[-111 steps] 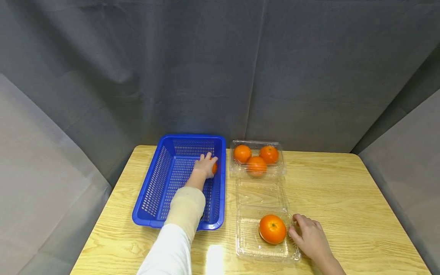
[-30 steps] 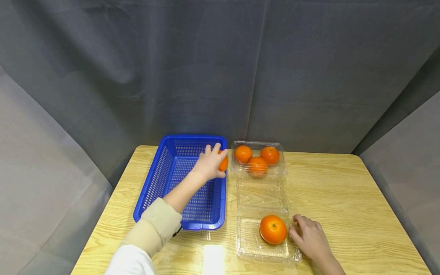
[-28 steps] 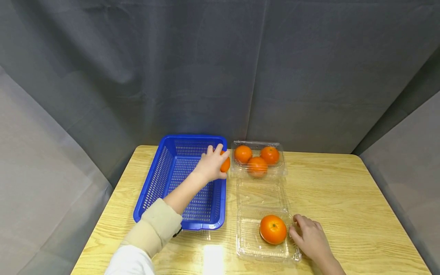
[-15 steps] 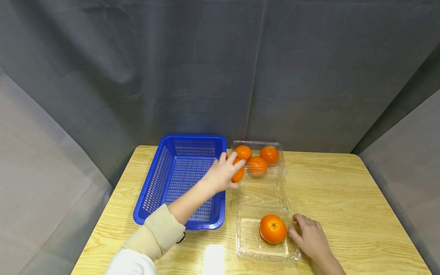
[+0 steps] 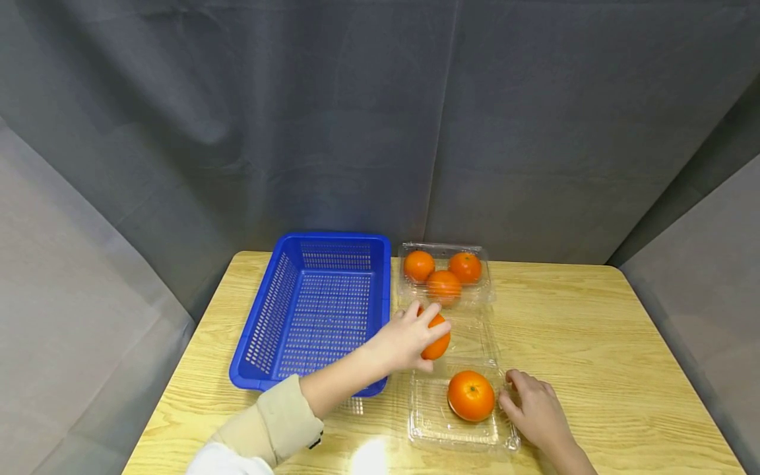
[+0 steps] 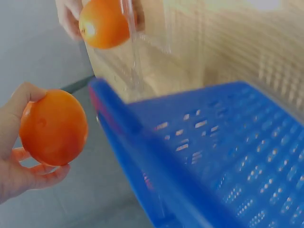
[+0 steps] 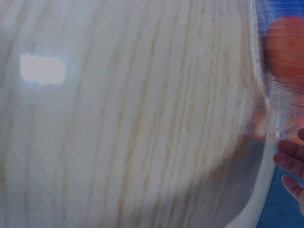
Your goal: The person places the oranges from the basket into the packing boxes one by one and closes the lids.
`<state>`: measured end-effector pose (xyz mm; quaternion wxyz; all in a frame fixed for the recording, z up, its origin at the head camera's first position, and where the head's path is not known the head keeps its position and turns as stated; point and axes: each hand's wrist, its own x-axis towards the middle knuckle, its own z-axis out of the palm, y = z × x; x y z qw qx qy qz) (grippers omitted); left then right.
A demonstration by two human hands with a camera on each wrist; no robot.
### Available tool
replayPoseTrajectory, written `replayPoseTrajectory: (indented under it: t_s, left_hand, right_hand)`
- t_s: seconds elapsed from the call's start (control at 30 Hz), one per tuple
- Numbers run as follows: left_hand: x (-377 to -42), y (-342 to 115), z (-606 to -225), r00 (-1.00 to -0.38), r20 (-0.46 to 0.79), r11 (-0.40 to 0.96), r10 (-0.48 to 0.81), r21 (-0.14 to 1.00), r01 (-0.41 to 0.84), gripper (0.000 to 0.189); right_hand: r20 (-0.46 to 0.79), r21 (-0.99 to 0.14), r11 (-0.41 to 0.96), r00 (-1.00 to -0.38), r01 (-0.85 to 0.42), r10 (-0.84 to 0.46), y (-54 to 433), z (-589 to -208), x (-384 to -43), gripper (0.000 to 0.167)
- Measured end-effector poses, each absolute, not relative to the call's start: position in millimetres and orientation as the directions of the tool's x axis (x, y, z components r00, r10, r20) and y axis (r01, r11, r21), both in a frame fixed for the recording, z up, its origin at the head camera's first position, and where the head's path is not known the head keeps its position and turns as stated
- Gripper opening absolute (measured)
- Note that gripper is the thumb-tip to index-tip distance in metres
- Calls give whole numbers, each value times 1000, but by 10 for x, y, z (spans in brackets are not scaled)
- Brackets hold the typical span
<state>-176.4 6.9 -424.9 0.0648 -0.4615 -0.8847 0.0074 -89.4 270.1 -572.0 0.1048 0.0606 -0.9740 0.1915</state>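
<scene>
My left hand (image 5: 408,340) grips an orange (image 5: 439,338), fingers spread over its top and thumb below. It hangs just right of the basket, over the middle of an open clear plastic clamshell box (image 5: 424,412). In the left wrist view this orange (image 6: 53,128) shows between thumb and fingers. Another orange (image 5: 471,396) sits in the box's near half. My right hand (image 5: 537,410) rests by the box's right edge, fingers loosely bent and close to its rim. The right wrist view catches only its fingertips (image 7: 290,151) beside the clear plastic.
A blue perforated basket (image 5: 387,284) stands left of the box, nothing in it. Behind the open box, a clear plastic box (image 5: 487,291) holds three oranges (image 5: 444,287). All stand on a wooden table (image 5: 570,316), with a dark grey curtain (image 5: 534,132) behind.
My left hand has lifted the orange out of the blue basket and carried it right and toward me, over the open box. The right hand has stayed in place.
</scene>
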Motion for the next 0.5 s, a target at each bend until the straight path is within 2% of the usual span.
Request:
replayPoseTrajectory:
  t_s: [0.5]
  left_hand:
    - [-1432,171,-4531,-440,31,440,898,-97,893,69]
  right_hand:
    - [226,-363,919,-971,-156,-76,2708,-5733,-901,24]
